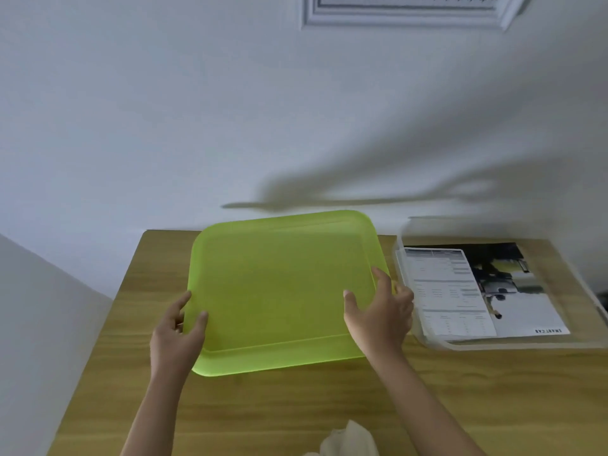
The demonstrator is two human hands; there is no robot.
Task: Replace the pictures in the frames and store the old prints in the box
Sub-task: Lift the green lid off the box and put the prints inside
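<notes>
A lime-green plastic lid [283, 287] is held over the wooden table [296, 409], tilted a little toward me. My left hand [176, 337] grips its left edge and my right hand [381, 315] grips its right edge. To the right stands a clear plastic box [427, 337] with old prints [477, 291] lying flat inside: a page with tables on top of a dark photo sheet. The lower edge of a white picture frame [404, 14] hangs on the wall at the top.
A crumpled white cloth [348, 442] lies at the table's near edge. The white wall [164, 126] rises straight behind the table. At the left, a pale surface [39, 324] borders the table's side.
</notes>
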